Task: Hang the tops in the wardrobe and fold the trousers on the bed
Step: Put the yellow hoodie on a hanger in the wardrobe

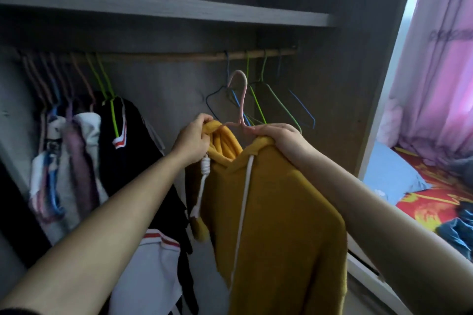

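Observation:
A mustard yellow hooded top [276, 225] with white drawstrings hangs in front of me on a pink hanger [240, 100]. The hanger's hook points up, below the wooden wardrobe rail [179, 56] and apart from it. My left hand [193, 142] grips the hood edge at the left shoulder. My right hand [281, 139] clasps the right shoulder and the hanger's neck. The hanger's arms are hidden inside the top.
Several empty wire hangers [266, 100], green and blue, hang at the rail's right end. Tops on hangers fill the left, among them a black one with red and white trim [122, 151]. A shelf [179, 11] runs above. The bed [435, 186], with blue trousers [458, 235], lies at right beside a pink curtain.

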Available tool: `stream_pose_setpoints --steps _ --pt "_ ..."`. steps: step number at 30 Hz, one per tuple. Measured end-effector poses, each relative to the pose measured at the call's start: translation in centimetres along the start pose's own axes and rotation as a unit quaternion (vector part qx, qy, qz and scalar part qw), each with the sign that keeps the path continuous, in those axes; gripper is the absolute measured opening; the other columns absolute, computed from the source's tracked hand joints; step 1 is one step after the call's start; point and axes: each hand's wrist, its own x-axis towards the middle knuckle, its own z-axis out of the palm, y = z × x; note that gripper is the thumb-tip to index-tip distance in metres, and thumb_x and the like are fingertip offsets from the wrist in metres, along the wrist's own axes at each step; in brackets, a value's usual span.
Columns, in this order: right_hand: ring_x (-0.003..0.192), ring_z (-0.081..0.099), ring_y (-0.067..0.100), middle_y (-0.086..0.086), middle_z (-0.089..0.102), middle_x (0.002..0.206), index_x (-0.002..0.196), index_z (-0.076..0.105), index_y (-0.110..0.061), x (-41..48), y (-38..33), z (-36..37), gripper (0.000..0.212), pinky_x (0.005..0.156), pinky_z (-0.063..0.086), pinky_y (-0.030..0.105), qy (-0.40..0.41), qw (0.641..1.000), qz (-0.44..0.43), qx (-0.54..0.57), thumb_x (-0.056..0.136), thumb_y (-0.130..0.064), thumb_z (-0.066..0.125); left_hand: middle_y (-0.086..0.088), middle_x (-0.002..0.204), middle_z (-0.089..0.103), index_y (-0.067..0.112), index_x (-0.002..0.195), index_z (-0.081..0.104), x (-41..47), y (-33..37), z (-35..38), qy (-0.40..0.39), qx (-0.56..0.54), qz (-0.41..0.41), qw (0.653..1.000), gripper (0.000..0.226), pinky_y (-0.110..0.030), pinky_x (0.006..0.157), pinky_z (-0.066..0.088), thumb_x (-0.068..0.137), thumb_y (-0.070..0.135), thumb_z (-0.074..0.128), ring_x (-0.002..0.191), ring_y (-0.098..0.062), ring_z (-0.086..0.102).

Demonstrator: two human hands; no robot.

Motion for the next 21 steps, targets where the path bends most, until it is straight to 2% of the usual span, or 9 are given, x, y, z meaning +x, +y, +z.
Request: stream_pose_setpoints --steps 3,5,8,10,12,14,17,19,21 --pt "0.082 0.068 0.004 -0.009 0.075 0.088 0.092 0.078 -0.030 2.5 -1.3 1.8 0.017 0.062 0.049 0.012 0.032 0.999 -0.021 0.011 0.093 -0.030 0.061 -0.009 0.121 0.064 0.019 0.128 0.052 2.9 0.5 -2.9 0.000 0.077 0.022 0.997 0.034 -0.040 0.091 0.049 0.094 0.015 0.051 0.109 -0.032 0.061" --pt "0.078 0.070 0.006 -0.008 0.075 0.084 0.090 0.076 -0.027 4.2 -1.8 3.0 0.015 0.061 0.051 0.015 0.035 0.998 -0.021 0.050 0.093 -0.026 0.061 -0.015 0.132 0.058 0.015 0.132 0.050 4.7 0.5 -4.6 -0.007 0.170 0.028 0.985 0.039 -0.043 0.095 0.044 0.095 0.023 0.053 0.120 -0.038 0.054" --pt "0.066 0.071 0.006 -0.005 0.076 0.074 0.086 0.076 -0.020 7.3 -2.2 4.6 0.017 0.056 0.054 0.016 0.015 0.992 -0.025 0.123 0.092 -0.014 0.061 -0.018 0.154 0.029 0.017 0.146 0.035 6.8 0.2 -6.6 0.011 0.327 0.018 0.945 0.057 -0.051 0.105 0.035 0.092 0.025 0.052 0.138 -0.039 0.032" --pt "0.072 0.072 0.007 -0.005 0.077 0.079 0.088 0.076 -0.020 9.7 -2.4 5.0 0.019 0.060 0.054 0.016 0.003 0.992 -0.035 0.123 0.092 -0.013 0.060 -0.016 0.162 0.005 0.020 0.153 0.021 8.3 -0.4 -7.6 0.058 0.375 0.017 0.925 0.071 -0.055 0.112 0.027 0.089 0.020 0.053 0.147 -0.038 0.014" --pt "0.072 0.070 0.002 -0.012 0.075 0.078 0.089 0.075 -0.023 12.3 -2.6 5.2 0.020 0.059 0.051 0.011 -0.005 0.994 -0.057 0.098 0.094 -0.015 0.058 -0.009 0.163 -0.011 0.023 0.156 0.010 9.9 -1.2 -8.4 0.097 0.392 0.022 0.914 0.084 -0.056 0.117 0.016 0.086 0.016 0.056 0.150 -0.033 -0.004" --pt "0.072 0.068 0.000 -0.014 0.073 0.081 0.090 0.074 -0.025 15.0 -2.9 5.4 0.019 0.058 0.048 0.008 -0.006 0.995 -0.063 0.075 0.095 -0.019 0.057 -0.007 0.164 -0.010 0.021 0.156 0.008 11.2 -2.3 -8.8 0.108 0.412 0.022 0.905 0.089 -0.057 0.119 0.009 0.083 0.014 0.058 0.150 -0.029 -0.008" --pt "0.067 0.068 0.000 -0.008 0.072 0.082 0.096 0.076 -0.018 18.8 -2.9 6.1 0.017 0.054 0.047 0.010 -0.016 0.996 -0.052 0.077 0.093 -0.023 0.060 -0.007 0.165 -0.001 0.017 0.156 0.011 12.2 -3.9 -8.1 0.127 0.446 0.007 0.886 0.091 -0.055 0.117 -0.003 0.079 0.016 0.060 0.151 -0.027 -0.004" --pt "0.072 0.069 0.007 -0.005 0.072 0.082 0.091 0.075 -0.019 20.9 -1.9 7.1 0.014 0.059 0.049 0.016 -0.020 0.997 -0.035 0.065 0.091 -0.025 0.063 -0.008 0.165 0.005 0.015 0.156 0.013 12.5 -4.8 -7.3 0.148 0.471 0.013 0.869 0.094 -0.056 0.117 -0.003 0.075 0.018 0.062 0.151 -0.028 -0.001" --pt "0.082 0.069 0.020 0.003 0.073 0.083 0.086 0.075 -0.015 22.2 -0.2 8.2 0.014 0.071 0.055 0.028 -0.011 0.998 -0.016 0.052 0.088 -0.025 0.065 -0.009 0.164 0.009 0.014 0.155 0.016 12.7 -5.7 -6.9 0.160 0.490 0.024 0.856 0.098 -0.058 0.118 0.000 0.071 0.019 0.066 0.151 -0.029 0.003"
